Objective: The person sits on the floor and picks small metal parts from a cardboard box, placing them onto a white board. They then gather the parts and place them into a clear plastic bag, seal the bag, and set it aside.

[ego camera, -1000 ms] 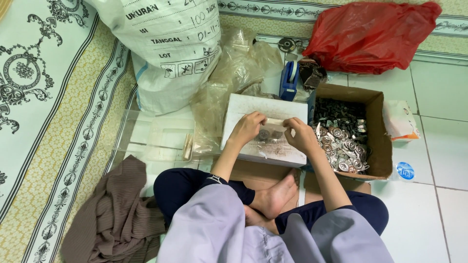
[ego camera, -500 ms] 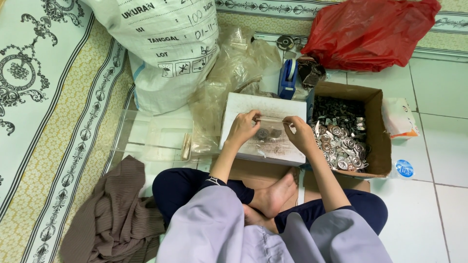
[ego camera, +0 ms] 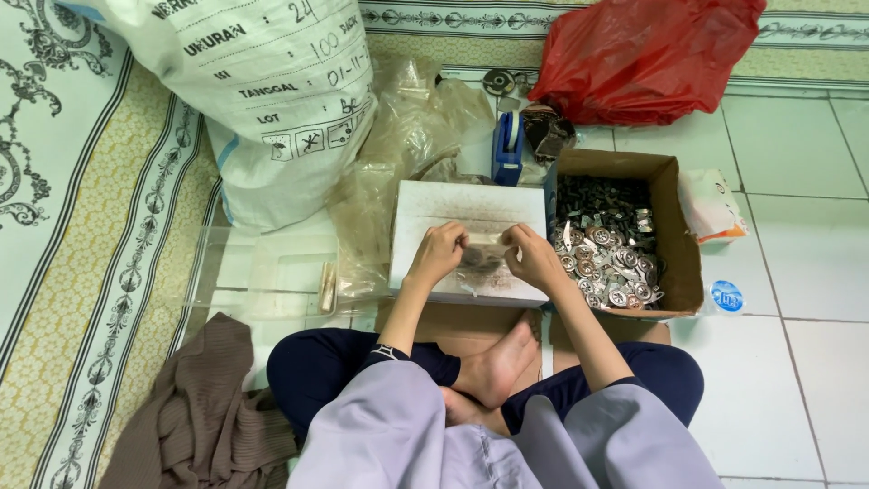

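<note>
So we're sitting cross-legged on the tiled floor (ego camera: 797, 380). Going from the left, there's a brown cloth (ego camera: 195, 412) bunched up near our knee, then a big white woven sack (ego camera: 272, 100) standing far left, with a clear plastic tray (ego camera: 262, 272) lying in front of it and crumpled clear plastic bags (ego camera: 407, 145) piled beside the sack.

In the middle sits a white box (ego camera: 466, 213) that we're using as a work surface. Our left hand (ego camera: 438, 254) and right hand (ego camera: 532, 256) are both over it, each pinching one end of a small clear plastic pouch (ego camera: 482, 258) with something dark inside it. Fingers are closed on it from both sides, and the pouch rests on or just above the box top; we can't tell which.

We'd say that pouch is light, floppy and a bit slippery, so gripping the top edge at both corners looks like the sane way to hold it. Grab lower and the contents would probably slump or spill.

To the right, touching the white box, is a cardboard box (ego camera: 674, 226) full of small shiny metal parts (ego camera: 611, 258). Those look hard and loose, easy to scatter. Behind are a blue tape dispenser (ego camera: 508, 145) and a red plastic bag (ego camera: 647, 54).
</note>
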